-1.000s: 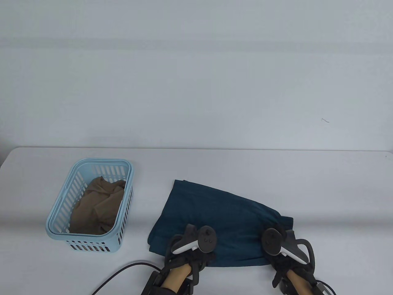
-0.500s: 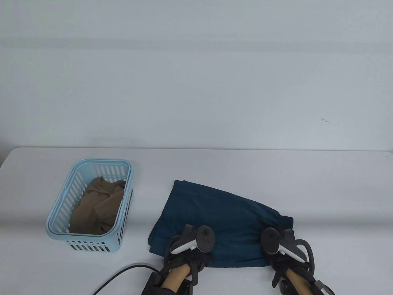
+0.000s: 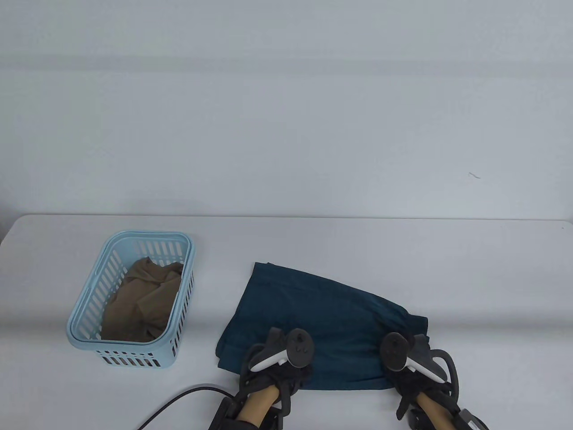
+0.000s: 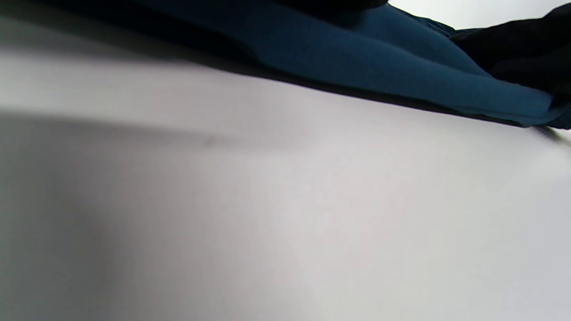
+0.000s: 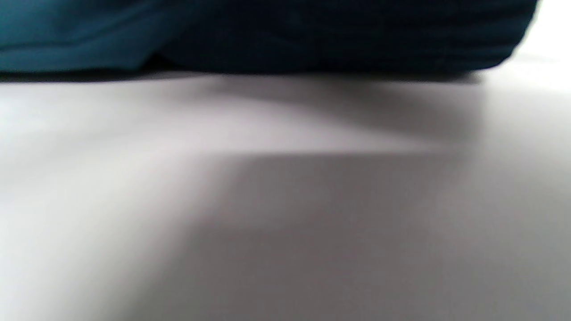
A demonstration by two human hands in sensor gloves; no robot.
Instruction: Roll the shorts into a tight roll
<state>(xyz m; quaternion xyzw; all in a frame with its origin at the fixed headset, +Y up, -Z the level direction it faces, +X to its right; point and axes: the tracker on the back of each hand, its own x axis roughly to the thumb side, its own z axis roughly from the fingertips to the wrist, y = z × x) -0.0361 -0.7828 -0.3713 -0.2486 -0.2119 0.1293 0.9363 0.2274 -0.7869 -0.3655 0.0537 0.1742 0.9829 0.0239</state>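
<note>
- Left hand (image 3: 273, 371) sits on the near edge of the shorts (image 3: 322, 322), twd the left side. Fingers are hidden under the tracker, so can't tell if they pinch the cloth or just rest on it.
- Right hand (image 3: 414, 374) sits at the near right corner of the shorts, by the bunched waistband end. Fingers hidden too, can't tell open or closed.
- Left wrist view: the near hem of the shorts (image 4: 401, 76) is puffed up a bit off the bench (image 4: 285, 214). Looks like the first turn of a roll is starting, but that's a guess.
- The shorts are dark blue-green and lie mostly flat near the front edge of the bench, a bit right of the middle.
- Prob light, soft and floppy. Won't break. Thin cloth may slide on the smooth top, so press down while rolling.
- Best spot to hold: the near hem, one hand by each end, so the roll stays even and tight.
- Bench (image 3: 470, 277) is pale grey, smooth and plain.
- A light blue basket (image 3: 85, 309) stands twd the left side, well apart from the shorts, w/ a brown cloth (image 3: 143, 300) inside.
- A black cable (image 3: 179, 396) runs by the front edge, near the left hand.
- Behind is a plain pale wall (image 3: 286, 112).
</note>
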